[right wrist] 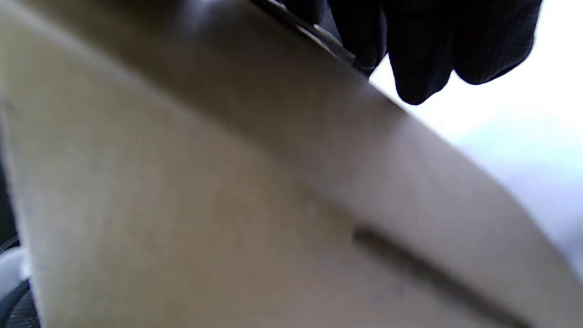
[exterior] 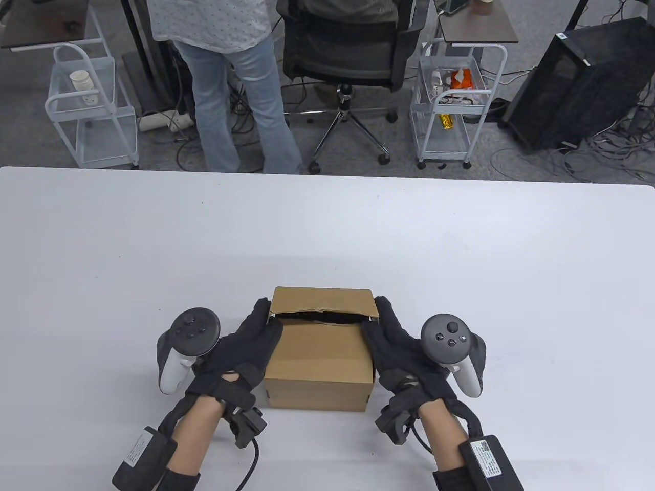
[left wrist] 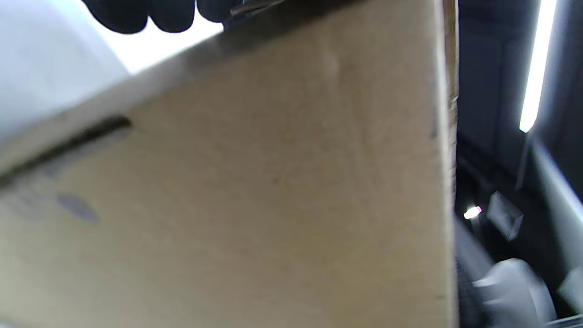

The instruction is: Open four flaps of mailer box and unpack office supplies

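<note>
White tabletop (exterior: 153, 245), near edge: my left hand (exterior: 240, 353) and right hand (exterior: 399, 348) grip the unlabelled mailer box (exterior: 320, 368) sides, fingers at the far flap (exterior: 322, 302).

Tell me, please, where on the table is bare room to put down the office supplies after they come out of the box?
Bare patches of the white table lie between the mailer box and the far edge, and out to both side edges. It is crowded at the near edge: the left hand and right hand flank the box.
</note>
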Demonstrator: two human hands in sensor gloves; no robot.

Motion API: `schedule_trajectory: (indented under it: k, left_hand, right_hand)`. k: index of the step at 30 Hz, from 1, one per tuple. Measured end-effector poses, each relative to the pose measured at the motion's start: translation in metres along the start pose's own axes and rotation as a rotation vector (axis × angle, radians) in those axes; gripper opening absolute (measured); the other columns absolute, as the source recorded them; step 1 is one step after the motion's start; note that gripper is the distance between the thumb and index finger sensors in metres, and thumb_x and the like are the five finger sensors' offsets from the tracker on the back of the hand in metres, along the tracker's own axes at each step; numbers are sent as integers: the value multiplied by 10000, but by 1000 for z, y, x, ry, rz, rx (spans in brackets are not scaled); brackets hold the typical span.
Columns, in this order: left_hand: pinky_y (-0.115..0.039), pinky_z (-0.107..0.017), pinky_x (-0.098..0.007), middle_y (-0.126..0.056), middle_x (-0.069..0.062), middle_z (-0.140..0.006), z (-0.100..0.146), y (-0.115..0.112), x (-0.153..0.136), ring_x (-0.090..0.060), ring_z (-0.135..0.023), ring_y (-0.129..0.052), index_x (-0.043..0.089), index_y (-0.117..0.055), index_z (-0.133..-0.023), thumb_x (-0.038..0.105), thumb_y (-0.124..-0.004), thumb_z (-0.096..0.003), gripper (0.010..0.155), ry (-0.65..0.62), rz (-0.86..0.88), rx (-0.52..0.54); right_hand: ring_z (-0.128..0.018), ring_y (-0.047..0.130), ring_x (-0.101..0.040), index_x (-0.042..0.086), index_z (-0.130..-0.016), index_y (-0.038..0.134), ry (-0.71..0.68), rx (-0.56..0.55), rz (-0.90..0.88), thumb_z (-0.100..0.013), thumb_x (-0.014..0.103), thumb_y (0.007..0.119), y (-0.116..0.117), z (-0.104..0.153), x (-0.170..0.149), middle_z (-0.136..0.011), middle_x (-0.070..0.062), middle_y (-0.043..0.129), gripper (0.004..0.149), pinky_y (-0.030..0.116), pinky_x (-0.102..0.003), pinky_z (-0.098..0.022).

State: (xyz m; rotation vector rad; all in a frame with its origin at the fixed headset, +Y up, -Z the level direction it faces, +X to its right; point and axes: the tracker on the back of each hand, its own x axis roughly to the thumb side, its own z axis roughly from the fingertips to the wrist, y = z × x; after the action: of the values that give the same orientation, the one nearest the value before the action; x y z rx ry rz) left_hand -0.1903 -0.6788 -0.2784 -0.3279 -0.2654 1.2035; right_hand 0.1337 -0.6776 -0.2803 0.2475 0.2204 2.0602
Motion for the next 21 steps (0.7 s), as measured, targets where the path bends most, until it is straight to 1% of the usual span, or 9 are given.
schedule_trajectory:
  k: [1, 3, 4, 6, 10, 14, 17, 19, 21]
  left_hand:
    - [-536, -707, -738, -325, -380, -1183, 0, -2, -7, -671, -1073, -420, 32, -240, -1155, 485, -609, -618, 794, 2, 68, -16]
    - [-512, -703, -757, -305, -378, -1191, 0, -7, -18, -672, -1083, -385, 88, -181, -1167, 532, -596, -621, 817, -4, 154, -31]
    - [-490, -701, -769, -258, -373, -1196, 0, -10, -23, -670, -1090, -348, 111, -145, -1170, 552, -586, -624, 828, -13, 210, -43]
    - [-413, -698, -795, -211, -365, -1206, 1, -15, -26, -665, -1103, -282, 132, -127, -1174, 557, -595, -628, 835, -20, 287, -34]
    - [-328, -694, -797, -123, -359, -1206, 1, -20, -30, -649, -1108, -191, 134, -58, -1163, 556, -538, -636, 828, -41, 331, -74]
    - [-285, -686, -800, -66, -369, -1195, 0, -22, -29, -656, -1099, -117, 118, -17, -1150, 543, -508, -637, 828, -57, 338, -103]
    - [-253, -680, -798, -41, -371, -1188, 0, -22, -29, -655, -1093, -89, 108, -8, -1144, 528, -503, -638, 824, -70, 361, -111]
    - [-245, -677, -800, -36, -369, -1188, 0, -22, -29, -654, -1091, -84, 105, -4, -1141, 522, -507, -637, 825, -80, 362, -112]
    - [-228, -681, -798, -22, -352, -1190, 0, -22, -27, -636, -1097, -64, 118, 3, -1135, 517, -522, -635, 828, -121, 367, -119]
  right_hand:
    - [-926, 689, -708, -5, -1165, 239, 6, 7, -35, -646, 532, 454, 1, 1, -5, -1190, -410, 460, 778, 677, -760, -623]
    - [-928, 654, -732, 26, -1174, 234, 46, -13, -110, -648, 558, 480, 4, 3, -10, -1188, -416, 470, 788, 693, -778, -596]
    - [-928, 642, -741, 32, -1176, 225, 56, -9, -124, -649, 562, 480, 5, 3, -10, -1188, -423, 464, 789, 694, -783, -590]
    - [-928, 609, -765, 45, -1178, 199, 68, 5, -151, -653, 571, 466, 8, 5, -13, -1194, -424, 447, 790, 704, -792, -577]
    - [-944, 495, -805, 41, -1171, 137, 65, 58, -236, -652, 575, 440, 12, 6, -18, -1204, -449, 338, 804, 663, -821, -581]
    - [-957, 442, -816, 28, -1161, 101, 30, 77, -254, -649, 569, 421, 15, 8, -19, -1199, -471, 288, 810, 619, -841, -596]
    - [-972, 321, -831, 14, -1135, 2, -2, 132, -272, -650, 594, 425, 18, 10, -19, -1192, -494, 171, 866, 531, -871, -616]
    - [-978, 301, -830, 7, -1129, -11, -12, 135, -268, -649, 603, 434, 19, 10, -19, -1189, -500, 155, 885, 515, -877, -622]
    - [-996, 272, -810, 28, -1127, -20, -45, 138, -271, -652, 602, 446, 18, 10, -19, -1196, -482, 134, 879, 483, -870, -643]
